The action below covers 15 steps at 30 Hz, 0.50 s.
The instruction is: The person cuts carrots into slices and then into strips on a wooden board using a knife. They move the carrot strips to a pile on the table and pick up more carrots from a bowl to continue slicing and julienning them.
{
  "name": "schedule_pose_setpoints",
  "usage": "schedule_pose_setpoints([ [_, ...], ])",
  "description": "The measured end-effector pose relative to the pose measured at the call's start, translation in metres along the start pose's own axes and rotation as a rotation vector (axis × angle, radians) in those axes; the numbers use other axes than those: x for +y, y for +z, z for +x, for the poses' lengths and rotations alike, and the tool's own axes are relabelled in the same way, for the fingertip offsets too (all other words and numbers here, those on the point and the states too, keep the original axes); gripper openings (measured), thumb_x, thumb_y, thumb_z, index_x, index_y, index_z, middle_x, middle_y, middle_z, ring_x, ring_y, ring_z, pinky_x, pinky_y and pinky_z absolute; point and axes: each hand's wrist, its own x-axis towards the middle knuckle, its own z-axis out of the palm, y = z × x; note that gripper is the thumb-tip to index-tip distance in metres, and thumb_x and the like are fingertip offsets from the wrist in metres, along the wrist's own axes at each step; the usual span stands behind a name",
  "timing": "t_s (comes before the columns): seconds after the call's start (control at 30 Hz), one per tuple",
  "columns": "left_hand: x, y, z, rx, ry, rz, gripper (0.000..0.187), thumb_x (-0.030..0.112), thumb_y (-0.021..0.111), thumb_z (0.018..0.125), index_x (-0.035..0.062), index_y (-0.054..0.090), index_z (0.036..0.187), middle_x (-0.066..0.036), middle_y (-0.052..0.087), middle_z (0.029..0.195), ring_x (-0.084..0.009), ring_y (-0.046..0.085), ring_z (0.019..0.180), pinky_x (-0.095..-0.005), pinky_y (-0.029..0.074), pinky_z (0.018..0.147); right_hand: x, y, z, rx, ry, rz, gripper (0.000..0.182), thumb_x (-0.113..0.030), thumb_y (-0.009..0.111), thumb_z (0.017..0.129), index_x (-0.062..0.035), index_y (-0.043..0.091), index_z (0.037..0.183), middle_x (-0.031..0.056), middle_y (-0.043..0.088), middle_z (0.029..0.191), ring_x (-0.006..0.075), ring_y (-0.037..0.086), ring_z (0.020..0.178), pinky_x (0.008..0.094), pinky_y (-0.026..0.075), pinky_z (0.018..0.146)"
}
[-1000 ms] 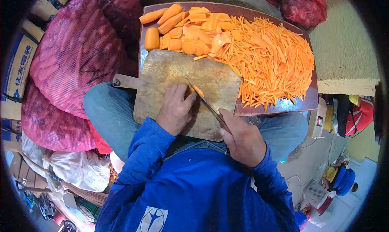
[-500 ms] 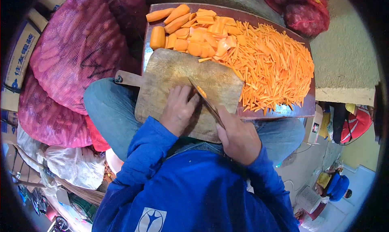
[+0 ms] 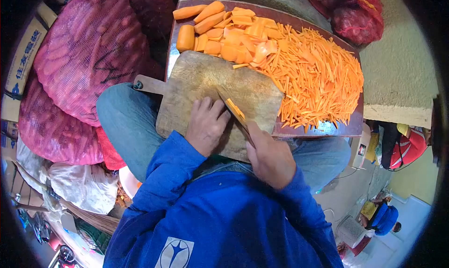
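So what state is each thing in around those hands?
Left hand: fingers bent, resting over the board
Right hand: closed around the knife's handle
Knife: held, carrot slivers on its blade
Cutting board: marked, partly overlapping the table
Big carrot pieces: peeled, unsliced
Slices: flat, heaped
Strips: thin, piled
Pink mesh sacks: bulging

Light is hitting the carrot strips (image 3: 322, 76) brightly; tabletop (image 3: 343, 129) is throwing white glare near its lower edge. Soft shadows are darkening the lower cutting board (image 3: 187, 85) and blue shirt (image 3: 234, 212). Knife (image 3: 236, 112) is blurring slightly. Fisheye is bending edges, black vignette is swallowing corners.
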Motion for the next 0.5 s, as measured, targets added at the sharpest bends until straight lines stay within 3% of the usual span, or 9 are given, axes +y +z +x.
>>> schedule_pose_setpoints([
  [0.13, -0.002, -0.002, -0.001, -0.035, -0.003, -0.017, 0.026, 0.012, 0.075, 0.082, 0.0031, 0.073, 0.106, -0.012, 0.061, 0.108, -0.034, 0.056, 0.099, -0.0471, 0.046, 0.087, -0.002, -0.001, 0.019, 0.066, -0.057, 0.044, 0.053, -0.017, 0.069, 0.098, -0.0007, 0.051, 0.145, 0.017, 0.068, 0.089, 0.0372, 0.072, 0.075, 0.0501, 0.057, 0.063],
  [0.2, -0.004, 0.001, -0.002, 0.057, -0.015, -0.085, 0.025, 0.011, 0.076, 0.08, 0.0032, 0.073, 0.104, -0.012, 0.061, 0.107, -0.0343, 0.056, 0.099, -0.0474, 0.046, 0.086, -0.008, -0.013, 0.011, -0.022, 0.03, 0.145, 0.052, -0.009, 0.067, 0.098, -0.0003, 0.051, 0.147, 0.0262, 0.07, 0.1, 0.0464, 0.07, 0.09, 0.0528, 0.056, 0.075],
  [0.33, -0.004, -0.001, -0.005, 0.023, -0.037, -0.131, 0.027, 0.01, 0.077, 0.079, 0.0023, 0.073, 0.105, -0.013, 0.062, 0.108, -0.035, 0.056, 0.1, -0.0476, 0.047, 0.086, -0.014, -0.012, -0.002, -0.091, 0.112, 0.135, 0.052, -0.008, 0.067, 0.098, 0.0014, 0.051, 0.146, 0.0268, 0.069, 0.101, 0.0465, 0.07, 0.091, 0.0522, 0.056, 0.076],
  [0.5, -0.005, -0.004, -0.002, 0.046, -0.051, -0.125, 0.03, 0.01, 0.078, 0.079, 0.0022, 0.074, 0.108, -0.015, 0.062, 0.107, -0.0364, 0.057, 0.099, -0.0481, 0.048, 0.085, -0.008, -0.002, 0.027, -0.03, 0.035, 0.166, 0.053, -0.01, 0.067, 0.098, 0.0012, 0.049, 0.147, 0.0252, 0.07, 0.101, 0.0467, 0.07, 0.092, 0.0534, 0.056, 0.077],
])
